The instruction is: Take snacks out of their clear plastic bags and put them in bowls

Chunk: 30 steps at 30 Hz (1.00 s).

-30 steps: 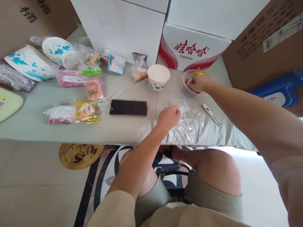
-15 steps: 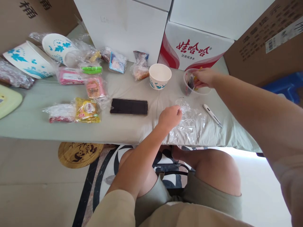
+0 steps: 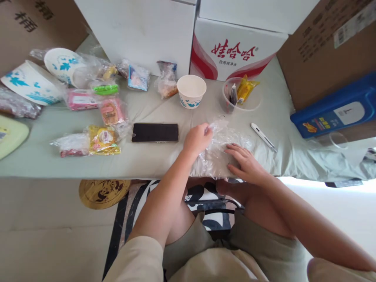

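Note:
Crumpled clear plastic wrap (image 3: 216, 156) lies near the front edge of the cloth-covered table. My left hand (image 3: 198, 138) is closed on the wrap's upper left part. On its right side, my right hand (image 3: 245, 162) rests with fingers spread and nothing gripped. Behind them is a clear round bowl (image 3: 252, 102) holding a yellow packet (image 3: 246, 89) and a dark packet (image 3: 234, 95). A white paper bowl (image 3: 191, 92) with blue leaves stands left of it. A white utility knife (image 3: 263, 136) lies right of the wrap, and a black phone (image 3: 155, 132) lies to the left.
Wrapped snack packets (image 3: 104, 140) and tipped paper bowls (image 3: 33, 83) cover the table's left side. White and red cartons (image 3: 235, 53) stand along the back. At the right are a blue bottle (image 3: 335, 113) and a clear cup (image 3: 331, 141).
My right hand has left the clear bowl and come down onto the wrap, with the yellow packet remaining in the bowl. My left hand now grips the wrap. The view has shifted slightly.

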Tool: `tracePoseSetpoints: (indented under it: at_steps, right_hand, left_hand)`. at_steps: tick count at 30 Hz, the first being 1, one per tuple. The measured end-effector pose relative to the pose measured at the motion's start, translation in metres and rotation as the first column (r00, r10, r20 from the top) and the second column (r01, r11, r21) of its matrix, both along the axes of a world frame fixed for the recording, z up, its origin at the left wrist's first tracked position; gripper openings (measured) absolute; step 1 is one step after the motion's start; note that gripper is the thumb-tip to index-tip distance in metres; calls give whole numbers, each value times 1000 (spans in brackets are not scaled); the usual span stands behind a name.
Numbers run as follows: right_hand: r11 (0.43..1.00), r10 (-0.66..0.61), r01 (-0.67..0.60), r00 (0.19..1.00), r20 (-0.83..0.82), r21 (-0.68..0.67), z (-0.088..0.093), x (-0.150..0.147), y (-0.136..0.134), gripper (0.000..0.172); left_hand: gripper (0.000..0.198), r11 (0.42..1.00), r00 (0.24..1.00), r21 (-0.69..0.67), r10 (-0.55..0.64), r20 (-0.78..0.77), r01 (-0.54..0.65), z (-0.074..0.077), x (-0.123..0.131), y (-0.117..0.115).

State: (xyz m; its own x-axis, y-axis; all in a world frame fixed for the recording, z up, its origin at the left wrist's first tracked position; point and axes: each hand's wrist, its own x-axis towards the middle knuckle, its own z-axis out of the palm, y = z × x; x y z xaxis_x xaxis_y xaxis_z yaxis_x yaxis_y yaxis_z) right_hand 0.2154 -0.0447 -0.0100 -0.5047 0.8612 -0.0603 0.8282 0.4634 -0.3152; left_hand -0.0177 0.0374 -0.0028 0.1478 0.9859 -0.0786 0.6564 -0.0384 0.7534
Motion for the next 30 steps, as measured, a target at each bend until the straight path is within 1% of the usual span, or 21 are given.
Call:
tracePoseSetpoints:
  at_steps: [1, 3, 6, 9, 12, 14, 15, 17, 19, 21, 22, 23, 24, 25, 27, 29, 30]
  right_hand:
    - [1000, 14, -13, 999, 40, -12, -5, 3, -7, 50]
    - [999, 27, -24, 996, 90, -39, -9, 11, -15, 53]
    - [997, 47, -42, 995, 88, -60, -7, 22, -18, 62]
    - [998, 44, -40, 996, 80, -47, -5, 31, -16, 69]
    - [999, 28, -26, 997, 69, -29, -3, 40, -15, 60]
    - [1000, 20, -19, 999, 40, -25, -1, 45, -15, 53]
    - [1000, 15, -14, 1000, 22, -22, 0, 47, -15, 50]
    - [1000, 1, -1, 1000, -7, -17, 1, 51, -15, 45]
    - [1000, -11, 11, 1000, -19, -18, 1, 53, -16, 44]
    - [999, -22, 22, 1000, -14, -28, 2, 53, -16, 44]
    - [999, -30, 29, 1000, -9, -35, 3, 52, -17, 43]
    - [998, -38, 38, 999, -5, -42, 3, 52, -17, 41]
    - [998, -46, 46, 999, -1, -46, 4, 52, -18, 39]
    - [997, -52, 52, 999, 4, -48, 4, 51, -18, 38]
    - [997, -63, 64, 998, 16, -42, 6, 51, -20, 37]
    - [997, -72, 73, 997, 36, -33, 7, 52, -20, 38]
    - [997, -76, 77, 996, 46, -31, 8, 52, -21, 40]
  left_hand:
    - [25, 1000, 1000, -4, 20, 1, -20, -2, -3, 2]
    - [22, 998, 998, -15, 62, 23, -62, -8, -8, 8]
    - [19, 988, 983, -7, 154, 102, -154, -18, -13, 18]
    - [10, 959, 934, -20, 280, 222, -283, -24, -14, 27]
    - [5, 914, 872, 9, 383, 303, -405, -22, -12, 33]
    - [9, 884, 850, 69, 420, 319, -463, -19, -11, 33]
    - [13, 877, 851, 100, 420, 315, -470, -17, -11, 32]
    - [19, 898, 887, 139, 370, 276, -418, -14, -10, 26]
    - [30, 946, 947, 144, 262, 184, -289, -13, -8, 17]
    - [48, 978, 986, 128, 157, 63, -164, -13, -5, 9]
    - [53, 985, 992, 118, 128, 15, -129, -13, -3, 6]
    - [52, 987, 992, 103, 123, -8, -122, -13, -2, 4]
    - [46, 986, 990, 84, 143, 0, -143, -13, -1, 4]
    - [38, 980, 982, 63, 186, 37, -188, -13, -1, 5]
    - [27, 950, 941, 29, 302, 155, -310, -14, -1, 11]
    - [26, 902, 872, 30, 407, 272, -431, -16, -4, 18]
    - [27, 880, 840, 39, 438, 320, -474, -18, -7, 22]
